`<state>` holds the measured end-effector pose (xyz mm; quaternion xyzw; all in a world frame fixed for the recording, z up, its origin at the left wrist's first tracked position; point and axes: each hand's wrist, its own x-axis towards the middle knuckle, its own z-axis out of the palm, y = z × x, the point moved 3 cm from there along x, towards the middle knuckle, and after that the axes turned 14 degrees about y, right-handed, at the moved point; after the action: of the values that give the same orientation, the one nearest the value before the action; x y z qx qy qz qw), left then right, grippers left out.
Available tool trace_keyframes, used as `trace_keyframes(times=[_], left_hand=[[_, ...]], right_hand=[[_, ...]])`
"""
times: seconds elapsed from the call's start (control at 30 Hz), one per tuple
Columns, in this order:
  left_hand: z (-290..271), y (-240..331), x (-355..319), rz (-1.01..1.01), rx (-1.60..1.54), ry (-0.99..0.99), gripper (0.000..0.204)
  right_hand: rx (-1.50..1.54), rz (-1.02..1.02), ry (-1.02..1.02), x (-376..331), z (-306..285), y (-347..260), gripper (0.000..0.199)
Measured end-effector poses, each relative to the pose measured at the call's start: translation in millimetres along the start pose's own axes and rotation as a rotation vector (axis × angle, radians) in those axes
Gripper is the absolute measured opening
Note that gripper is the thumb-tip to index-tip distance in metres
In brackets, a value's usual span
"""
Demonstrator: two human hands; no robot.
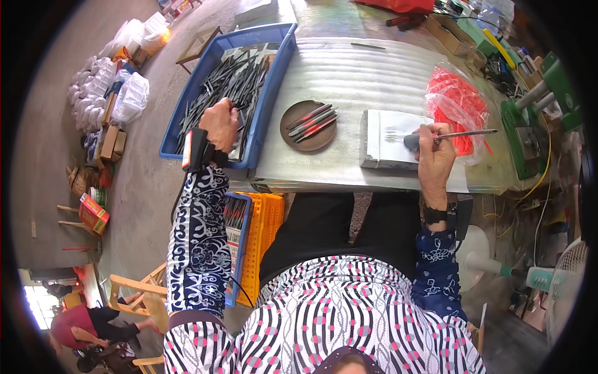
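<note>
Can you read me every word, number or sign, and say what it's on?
No text here can be read out clearly:
Red-and-yellow box, far left: lettering, too small and blurred.
Black device by the left hand: pale label, too small to read.
Paper in the lower blue tray: marks, too blurred.
White-topped block by the right hand: faint marks; can't tell if they're writing.

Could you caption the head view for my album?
Left hand at a blue tray of dark slender pieces, right hand holding a slender tool.
</note>
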<state>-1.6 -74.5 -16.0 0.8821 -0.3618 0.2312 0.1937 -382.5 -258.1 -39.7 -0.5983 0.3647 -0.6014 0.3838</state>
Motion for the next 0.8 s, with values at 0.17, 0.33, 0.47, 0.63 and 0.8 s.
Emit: trace_keyframes(times=[0.17, 0.33, 0.47, 0.63, 0.8], left_hand=[[-38.9, 28.5, -0.8, 0.035, -0.400, 0.193, 0.013], [-65.0, 99.5, -17.2, 0.126, -0.738, 0.150, 0.012], [-59.9, 167.1, -38.8, 0.411, -0.819, 0.090, 0.008], [-43.7, 228.3, -67.2, 0.600, -0.784, -0.001, 0.008], [-27.9, 260.3, -76.6, 0.694, -0.691, -0.033, 0.010]], right_hand=[[-0.052, -0.015, 0.000, -0.7, 1.2, 2.9, 0.013], [-0.050, -0.157, 0.010, -1.0, 3.4, -5.6, 0.012], [-0.207, -0.154, -0.065, 2.0, -3.4, -19.0, 0.018], [-0.404, -0.155, 0.048, 25.1, -45.3, -27.2, 0.021], [-0.663, -0.210, 0.067, 55.8, -87.6, -7.1, 0.013]])
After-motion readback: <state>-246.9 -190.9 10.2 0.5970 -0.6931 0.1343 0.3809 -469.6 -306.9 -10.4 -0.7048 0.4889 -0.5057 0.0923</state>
